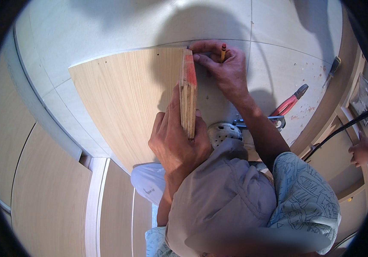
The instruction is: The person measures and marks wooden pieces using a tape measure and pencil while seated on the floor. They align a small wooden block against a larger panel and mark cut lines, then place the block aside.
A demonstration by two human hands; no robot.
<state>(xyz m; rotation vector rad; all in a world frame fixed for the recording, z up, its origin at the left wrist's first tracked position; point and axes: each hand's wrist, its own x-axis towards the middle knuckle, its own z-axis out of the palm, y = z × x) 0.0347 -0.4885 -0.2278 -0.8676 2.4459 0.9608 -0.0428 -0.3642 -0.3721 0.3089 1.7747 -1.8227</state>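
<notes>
My left hand (177, 137) grips the near end of a plywood strip (188, 100) standing on edge, thumb on its right side and fingers on its left. The strip's far end has red paint on it. It lies along the right part of a pale wood-grain panel (119, 90) with small dark holes near its far edge. At the strip's far end, the thumb and forefinger of my right hand (224, 64) close around the corner. An orange pencil (223, 53) is tucked between the fingers of that hand. Whether the fingertips pinch something small is unclear.
Red-handled pliers (287, 104) lie right of my right forearm, near a metal tool (276, 123) partly hidden by it. A dark-handled tool (333, 70) rests farther right, among wood crumbs. Another person's hand (362, 150) shows at the right rim. A white clog (224, 132) is close by.
</notes>
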